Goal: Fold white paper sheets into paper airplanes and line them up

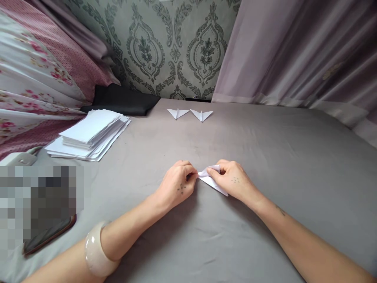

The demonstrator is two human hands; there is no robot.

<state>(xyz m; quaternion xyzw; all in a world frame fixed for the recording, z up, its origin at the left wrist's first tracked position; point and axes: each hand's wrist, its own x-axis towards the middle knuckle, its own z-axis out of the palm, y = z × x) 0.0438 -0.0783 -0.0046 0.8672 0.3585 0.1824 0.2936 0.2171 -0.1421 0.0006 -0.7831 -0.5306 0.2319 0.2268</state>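
While both hands meet in the middle of the grey sheet (265,157), I see a small white paper (212,181) held between them. My left hand (176,184) pinches one tip of the paper with curled fingers. My right hand (231,179) is closed over the other part, thumb and fingers pressing it down. The paper lies low on the sheet, partly hidden under the right hand.

I think the sheet is soft, so a fold pressed here may come out crooked or weak. The tip in the left pinch is thin and could tear if I pull too hard. If the hands pull apart, the folds may spring open. I cannot see the fold under the right hand, so the edges may not line up.

Two folded planes (190,114) sit well apart, near the far wall. A paper stack (91,133) lies off to the left; a wide swing of my left arm, which wears a bangle (96,251), could knock it. A phone (48,236) lies near that arm too and could get bumped.
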